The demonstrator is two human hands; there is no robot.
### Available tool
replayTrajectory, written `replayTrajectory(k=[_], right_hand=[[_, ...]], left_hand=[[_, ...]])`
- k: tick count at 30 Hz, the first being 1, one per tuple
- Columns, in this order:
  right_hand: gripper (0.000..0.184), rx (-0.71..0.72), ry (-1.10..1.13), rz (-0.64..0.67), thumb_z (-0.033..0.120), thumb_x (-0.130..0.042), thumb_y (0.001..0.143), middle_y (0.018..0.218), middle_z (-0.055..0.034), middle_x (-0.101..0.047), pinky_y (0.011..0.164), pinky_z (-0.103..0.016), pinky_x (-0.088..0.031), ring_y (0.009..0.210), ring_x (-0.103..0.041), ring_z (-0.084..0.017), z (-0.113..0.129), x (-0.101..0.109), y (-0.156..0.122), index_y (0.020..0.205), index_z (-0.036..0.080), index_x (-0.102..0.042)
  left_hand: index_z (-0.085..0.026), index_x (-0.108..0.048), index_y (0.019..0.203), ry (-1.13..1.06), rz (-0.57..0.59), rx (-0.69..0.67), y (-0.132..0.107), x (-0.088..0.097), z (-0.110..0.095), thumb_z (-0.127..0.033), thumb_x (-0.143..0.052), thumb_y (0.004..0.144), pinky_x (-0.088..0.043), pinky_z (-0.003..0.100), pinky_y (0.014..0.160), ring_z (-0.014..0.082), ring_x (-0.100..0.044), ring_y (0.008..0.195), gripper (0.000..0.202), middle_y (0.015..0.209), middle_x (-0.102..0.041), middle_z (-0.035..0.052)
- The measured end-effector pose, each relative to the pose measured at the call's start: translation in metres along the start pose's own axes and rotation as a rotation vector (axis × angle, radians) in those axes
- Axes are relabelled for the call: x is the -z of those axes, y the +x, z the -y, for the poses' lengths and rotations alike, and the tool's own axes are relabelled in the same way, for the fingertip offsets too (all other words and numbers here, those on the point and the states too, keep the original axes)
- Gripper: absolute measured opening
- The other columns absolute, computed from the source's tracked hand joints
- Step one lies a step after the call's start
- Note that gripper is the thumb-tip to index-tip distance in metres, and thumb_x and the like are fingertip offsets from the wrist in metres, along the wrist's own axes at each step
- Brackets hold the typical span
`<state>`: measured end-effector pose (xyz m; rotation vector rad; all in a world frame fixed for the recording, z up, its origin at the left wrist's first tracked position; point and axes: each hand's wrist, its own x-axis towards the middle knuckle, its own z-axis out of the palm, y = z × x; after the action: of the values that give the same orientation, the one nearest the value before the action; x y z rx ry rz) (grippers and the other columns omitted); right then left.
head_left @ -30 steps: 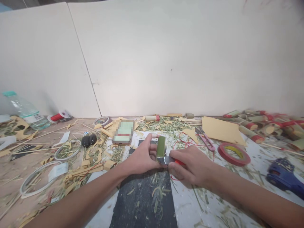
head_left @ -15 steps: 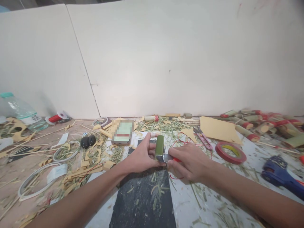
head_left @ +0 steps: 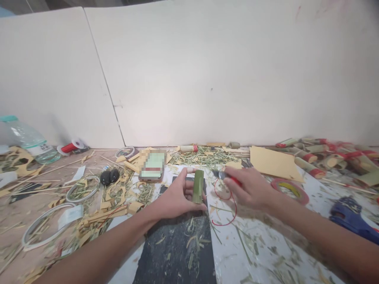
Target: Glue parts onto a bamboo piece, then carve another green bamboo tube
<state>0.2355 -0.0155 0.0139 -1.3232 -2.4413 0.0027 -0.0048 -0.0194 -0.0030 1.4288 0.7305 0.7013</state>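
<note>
My left hand (head_left: 177,196) is closed round a short green bamboo piece (head_left: 198,186), holding it upright on the far end of a black cutting mat (head_left: 177,252). My right hand (head_left: 251,188) is lifted to the right of the bamboo and blurred by motion. It grips a small knife with a red handle (head_left: 225,176), its blade pointing left, clear of the bamboo. A loop of red thread (head_left: 227,209) lies on the table under that hand.
A phone (head_left: 153,165) lies behind the mat. Left: wire rings (head_left: 47,225), yellow card scraps, a plastic bottle (head_left: 26,138). Right: a red tape roll (head_left: 288,188), a yellow sheet (head_left: 274,162), bamboo pieces with red bands (head_left: 308,165), a blue tool (head_left: 353,221). White boards stand behind.
My right hand has pulled the knife away from the base of the bamboo piece and risen up and to the right. My left hand keeps the bamboo in place.
</note>
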Motion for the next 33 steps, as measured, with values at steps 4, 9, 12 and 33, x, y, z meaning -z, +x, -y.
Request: replayTrajectory(k=[4,9,12,33], right_hand=[[0.030,0.133,0.016,0.138,0.041,-0.035,0.093,0.060,-0.0003,-0.053,0.052,-0.028,-0.019,0.050,-0.041,-0.013,0.030,-0.009,-0.006,0.073,0.021,-0.044],[0.031,0.120,0.017,0.190,0.042,-0.033,0.093,0.059,-0.0005,-0.054,0.051,-0.028,-0.017,0.049,-0.041,-0.013,0.042,-0.006,-0.005,0.074,0.020,-0.045],[0.032,0.111,0.011,0.207,0.043,-0.032,0.093,0.060,-0.0008,-0.055,0.051,-0.028,-0.017,0.049,-0.041,-0.013,0.043,-0.006,-0.004,0.074,0.020,-0.045],[0.034,-0.009,-0.160,0.074,0.044,-0.033,0.094,0.059,-0.0004,-0.057,0.051,-0.027,-0.015,0.051,-0.047,-0.015,0.022,0.000,0.012,0.074,0.021,-0.048]], left_hand=[[-0.021,-0.031,0.119,-0.081,-0.012,-0.020,0.002,0.001,-0.001,-0.018,-0.082,0.062,-0.050,0.031,0.074,0.0176,-0.065,0.083,0.076,0.098,-0.066,0.0075],[-0.020,-0.033,0.117,-0.095,-0.007,-0.038,0.003,-0.001,0.000,-0.019,-0.083,0.062,-0.049,0.029,0.072,0.0173,-0.065,0.082,0.074,0.098,-0.067,0.0074],[-0.020,-0.035,0.114,-0.100,0.003,-0.046,0.003,-0.001,0.001,-0.022,-0.082,0.063,-0.049,0.030,0.073,0.0188,-0.066,0.086,0.070,0.101,-0.068,0.0092],[-0.021,-0.032,0.119,-0.040,0.055,-0.020,0.001,0.002,-0.003,-0.017,-0.079,0.067,-0.048,0.030,0.074,0.0164,-0.062,0.086,0.070,0.094,-0.064,0.0049]])
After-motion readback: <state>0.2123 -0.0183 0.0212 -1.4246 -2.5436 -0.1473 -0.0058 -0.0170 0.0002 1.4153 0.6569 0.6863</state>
